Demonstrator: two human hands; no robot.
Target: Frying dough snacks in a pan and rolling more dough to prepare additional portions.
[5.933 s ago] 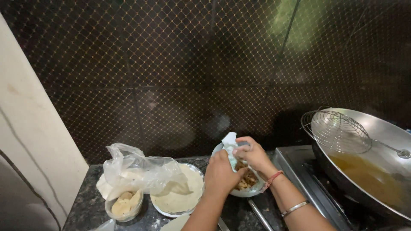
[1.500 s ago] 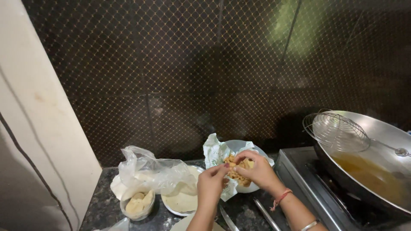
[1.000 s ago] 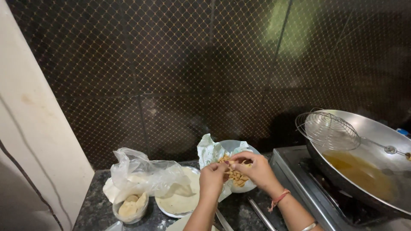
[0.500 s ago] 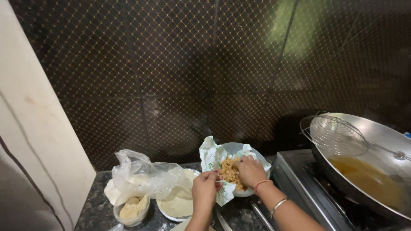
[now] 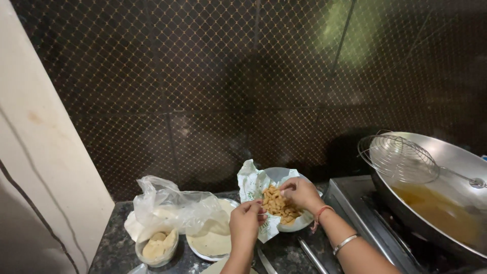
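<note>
A white bowl (image 5: 278, 174) lined with white paper (image 5: 251, 183) holds a heap of small golden fried pieces (image 5: 276, 203). My right hand (image 5: 302, 193) rests on the pile, fingers curled over the pieces; whether it grips any is unclear. My left hand (image 5: 244, 222) pinches the paper's near edge just left of the bowl. Both hands sit at the bottom centre of the head view, on a dark stone counter (image 5: 114, 242).
A crumpled clear plastic bag (image 5: 172, 208) lies over a plate of flat dough rounds (image 5: 210, 243). A small cup of dough (image 5: 157, 247) stands in front. On the stove (image 5: 355, 203) at right sits a large wok of oil (image 5: 436, 208) with a wire skimmer (image 5: 398, 157). Tiled wall behind.
The paper bundle was opened out, baring the fried pieces. My right hand moved from the paper onto the pile; my left hand shifted down to the paper's near edge.
</note>
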